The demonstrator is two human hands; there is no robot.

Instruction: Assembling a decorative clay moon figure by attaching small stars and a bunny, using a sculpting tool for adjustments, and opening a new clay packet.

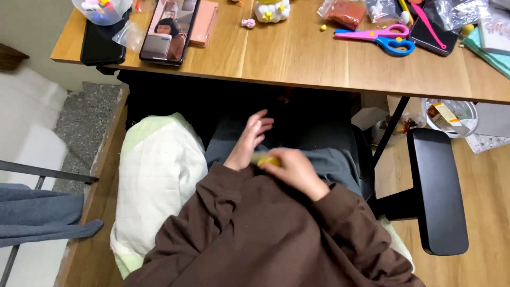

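Note:
Both my hands are in my lap, below the edge of the wooden desk (297,64). My right hand (294,169) is closed around a small yellow lump (265,160), of which only a bit shows at the fingers. My left hand (248,139) lies beside it with fingers spread and slightly blurred, its heel touching the yellow lump. Brown sleeves cover both arms, and grey trousers show under the hands.
On the desk lie pink and blue scissors (381,38), a lit phone (169,29), a dark phone (102,45), plastic bags and small yellow bits. A black chair armrest (436,191) is at my right, a white cushion (159,175) at my left.

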